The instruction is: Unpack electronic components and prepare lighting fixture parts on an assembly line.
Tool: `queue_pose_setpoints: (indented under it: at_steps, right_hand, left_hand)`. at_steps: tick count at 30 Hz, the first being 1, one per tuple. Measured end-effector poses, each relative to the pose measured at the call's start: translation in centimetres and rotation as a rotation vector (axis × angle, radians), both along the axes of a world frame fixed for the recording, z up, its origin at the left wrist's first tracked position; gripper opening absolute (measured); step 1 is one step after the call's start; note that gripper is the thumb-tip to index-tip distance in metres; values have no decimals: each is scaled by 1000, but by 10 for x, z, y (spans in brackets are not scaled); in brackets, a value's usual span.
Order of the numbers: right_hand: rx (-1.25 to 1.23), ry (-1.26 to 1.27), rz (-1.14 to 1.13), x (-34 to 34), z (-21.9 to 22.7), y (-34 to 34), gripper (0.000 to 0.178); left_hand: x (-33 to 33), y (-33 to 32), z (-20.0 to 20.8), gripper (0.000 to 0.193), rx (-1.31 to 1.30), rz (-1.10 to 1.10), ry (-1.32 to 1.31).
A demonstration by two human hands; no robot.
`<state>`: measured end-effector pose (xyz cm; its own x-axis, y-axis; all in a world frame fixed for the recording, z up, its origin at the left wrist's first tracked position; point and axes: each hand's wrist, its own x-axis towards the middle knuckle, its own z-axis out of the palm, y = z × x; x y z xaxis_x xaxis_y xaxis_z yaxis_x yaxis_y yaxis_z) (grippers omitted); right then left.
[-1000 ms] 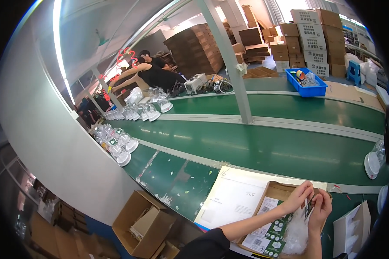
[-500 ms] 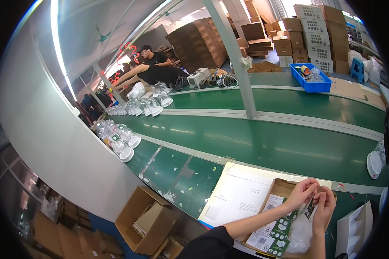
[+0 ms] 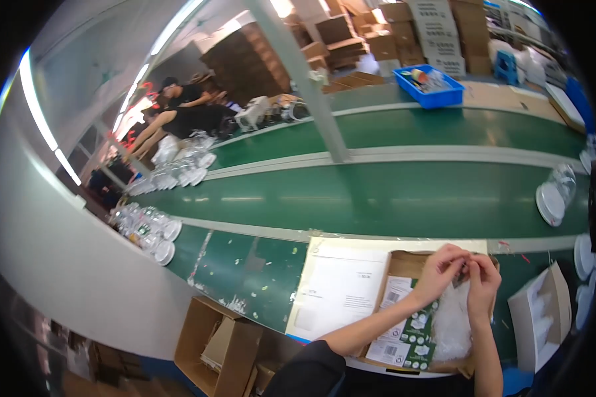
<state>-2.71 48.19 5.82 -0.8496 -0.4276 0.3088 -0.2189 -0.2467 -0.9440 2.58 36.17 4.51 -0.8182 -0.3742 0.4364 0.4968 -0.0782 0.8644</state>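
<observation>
My left hand (image 3: 443, 270) and my right hand (image 3: 483, 286) meet with pinched fingertips above a shallow cardboard tray (image 3: 398, 264). Whatever lies between the fingers is too small and covered to make out. Green and white printed cards (image 3: 418, 334) lie in the left part of the tray. Beside them, under my right hand, is a heap of clear plastic (image 3: 453, 324), perhaps small bags. Part of the tray is hidden by my forearms. It rests on a large white printed sheet (image 3: 338, 288) at the near edge of the green bench.
An open white box (image 3: 540, 316) with white pieces stands right of the tray. Clear covers with white round bases (image 3: 551, 202) sit at the far right and left. Beyond are a blue bin (image 3: 437, 97), a post (image 3: 304, 86) and a co-worker (image 3: 182, 96). A cardboard box (image 3: 193, 344) is lower left.
My view has turned, so the bench and surroundings sit further left and higher in the picture. Both hands stay together over the tray, fingertips pinched, having shifted only slightly.
</observation>
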Motion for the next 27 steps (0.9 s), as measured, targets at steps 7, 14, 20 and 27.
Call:
queue_pose_setpoints:
  at_steps: [7, 14, 20, 27]
  right_hand:
    - [17, 48, -69, -8, 1, -1, 15]
    - [-80, -213, 17, -10, -3, 0, 11]
    - [-71, -107, 35, -10, -3, 3, 15]
    - [-157, -176, 95, -7, -1, 3, 20]
  left_hand:
    - [1, 3, 9, 21, 8, 58, -184]
    - [2, -6, 12, 10, -78, 59, -206]
    - [4, -3, 18, 10, -215, 87, -171]
    - [6, -4, 18, 9, -232, 119, -210]
